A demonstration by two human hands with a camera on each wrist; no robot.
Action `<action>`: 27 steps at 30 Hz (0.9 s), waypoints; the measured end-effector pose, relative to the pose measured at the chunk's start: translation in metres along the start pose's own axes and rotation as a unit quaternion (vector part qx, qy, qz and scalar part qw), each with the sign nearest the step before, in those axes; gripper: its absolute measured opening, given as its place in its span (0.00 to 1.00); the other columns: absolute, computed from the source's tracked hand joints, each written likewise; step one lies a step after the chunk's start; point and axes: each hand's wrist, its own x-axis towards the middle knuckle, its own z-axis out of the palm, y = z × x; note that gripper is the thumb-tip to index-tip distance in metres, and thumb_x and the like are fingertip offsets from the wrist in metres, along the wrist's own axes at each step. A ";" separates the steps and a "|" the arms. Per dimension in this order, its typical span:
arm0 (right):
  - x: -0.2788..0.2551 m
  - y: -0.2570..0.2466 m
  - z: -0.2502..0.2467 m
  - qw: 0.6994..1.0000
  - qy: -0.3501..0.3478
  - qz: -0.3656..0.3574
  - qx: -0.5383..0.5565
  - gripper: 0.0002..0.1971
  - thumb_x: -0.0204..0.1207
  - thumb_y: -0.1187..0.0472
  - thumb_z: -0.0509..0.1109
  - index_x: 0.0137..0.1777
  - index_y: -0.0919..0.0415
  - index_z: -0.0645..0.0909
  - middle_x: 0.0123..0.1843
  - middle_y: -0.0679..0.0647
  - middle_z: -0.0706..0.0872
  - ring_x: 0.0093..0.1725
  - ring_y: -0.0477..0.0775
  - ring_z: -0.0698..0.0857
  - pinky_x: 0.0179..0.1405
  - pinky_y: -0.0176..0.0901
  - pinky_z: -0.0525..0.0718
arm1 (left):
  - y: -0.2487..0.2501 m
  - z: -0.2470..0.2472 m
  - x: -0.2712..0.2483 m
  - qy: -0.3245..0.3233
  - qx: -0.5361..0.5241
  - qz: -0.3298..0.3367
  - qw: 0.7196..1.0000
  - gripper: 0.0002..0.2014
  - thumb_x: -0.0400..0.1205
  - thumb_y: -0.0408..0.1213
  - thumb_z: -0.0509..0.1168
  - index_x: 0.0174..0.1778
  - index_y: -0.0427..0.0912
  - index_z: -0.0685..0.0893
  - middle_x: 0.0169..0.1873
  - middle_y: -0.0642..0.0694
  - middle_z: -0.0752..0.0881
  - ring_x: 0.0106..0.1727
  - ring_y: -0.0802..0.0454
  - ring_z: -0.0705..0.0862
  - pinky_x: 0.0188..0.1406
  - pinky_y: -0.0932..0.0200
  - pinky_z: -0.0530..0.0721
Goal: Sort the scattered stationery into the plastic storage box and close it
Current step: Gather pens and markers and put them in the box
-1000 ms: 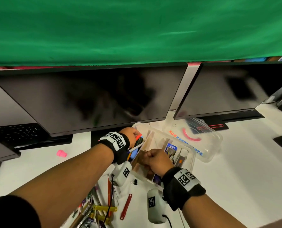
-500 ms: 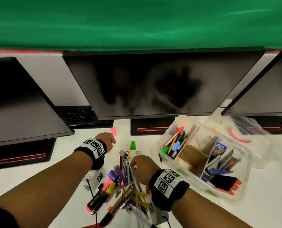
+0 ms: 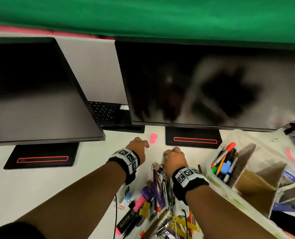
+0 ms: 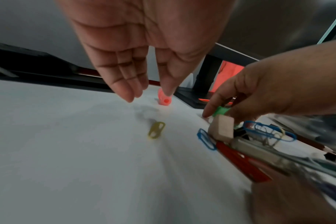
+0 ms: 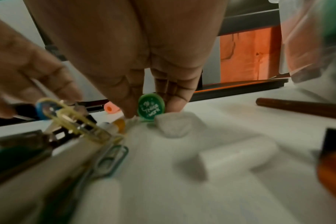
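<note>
Overhead green cloth (image 3: 160, 14), dark monitors (image 3: 203, 83), white desk (image 3: 40, 187); left grip (image 4: 144, 60) released, right grip (image 5: 144, 68) pinching green cap (image 5: 151, 109)

Bare white bench (image 3: 40, 187) lies left of the left hand (image 3: 138, 149), with only a yellow paper clip (image 4: 156, 130) there. Ahead, the monitor bases (image 3: 193, 139) and low screen edges block reach. To the right stand the stationery pile (image 3: 153, 204) and open storage box (image 3: 217, 180).
</note>
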 end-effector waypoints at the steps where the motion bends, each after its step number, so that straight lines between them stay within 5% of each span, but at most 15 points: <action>1: 0.000 0.001 0.003 1.000 0.009 -0.003 0.005 0.17 0.72 0.67 0.62 0.60 0.58 0.80 0.65 0.57 0.72 0.67 0.63 0.74 0.69 0.47 0.77 | 0.005 0.001 0.007 0.007 -0.011 0.011 1.000 0.25 0.79 0.27 0.60 0.70 0.52 0.73 0.72 0.46 0.67 0.72 0.45 0.74 0.71 0.56 0.74; 4: -0.005 0.007 0.010 0.999 0.027 -0.033 0.012 0.15 0.73 0.67 0.62 0.56 0.59 0.83 0.61 0.59 0.76 0.60 0.64 0.80 0.67 0.46 0.79 | 0.020 0.003 0.023 0.020 -0.020 0.049 0.998 0.29 0.78 0.25 0.57 0.74 0.55 0.68 0.80 0.43 0.59 0.79 0.42 0.64 0.78 0.52 0.68; 8: -0.021 0.016 0.023 0.996 0.034 -0.079 0.013 0.17 0.75 0.65 0.63 0.63 0.56 0.82 0.60 0.58 0.78 0.60 0.61 0.79 0.65 0.44 0.78 | 0.034 0.007 0.036 0.004 0.027 0.071 0.997 0.35 0.79 0.23 0.56 0.80 0.55 0.59 0.84 0.46 0.49 0.83 0.42 0.55 0.82 0.47 0.61; 16: -0.056 0.027 0.036 0.986 0.007 -0.164 -0.028 0.18 0.77 0.63 0.61 0.65 0.55 0.82 0.65 0.58 0.77 0.64 0.63 0.77 0.67 0.49 0.77 | 0.028 0.017 0.010 -0.061 0.099 0.081 0.990 0.27 0.82 0.26 0.52 0.80 0.44 0.64 0.83 0.43 0.54 0.83 0.45 0.55 0.83 0.51 0.57; 23: -0.064 0.049 0.021 0.994 0.012 -0.100 -0.035 0.19 0.78 0.67 0.61 0.67 0.56 0.80 0.71 0.57 0.73 0.70 0.59 0.73 0.72 0.42 0.72 | -0.012 0.025 -0.047 -0.089 0.083 0.050 0.991 0.27 0.85 0.24 0.47 0.81 0.45 0.59 0.84 0.45 0.50 0.85 0.49 0.51 0.84 0.58 0.47; 27: -0.072 0.049 0.015 0.995 -0.006 -0.087 -0.057 0.19 0.76 0.63 0.63 0.66 0.51 0.81 0.77 0.56 0.69 0.74 0.61 0.68 0.75 0.47 0.70 | -0.015 0.028 -0.075 -0.092 0.049 0.041 0.994 0.26 0.86 0.26 0.50 0.80 0.49 0.63 0.81 0.46 0.62 0.82 0.49 0.61 0.81 0.58 0.56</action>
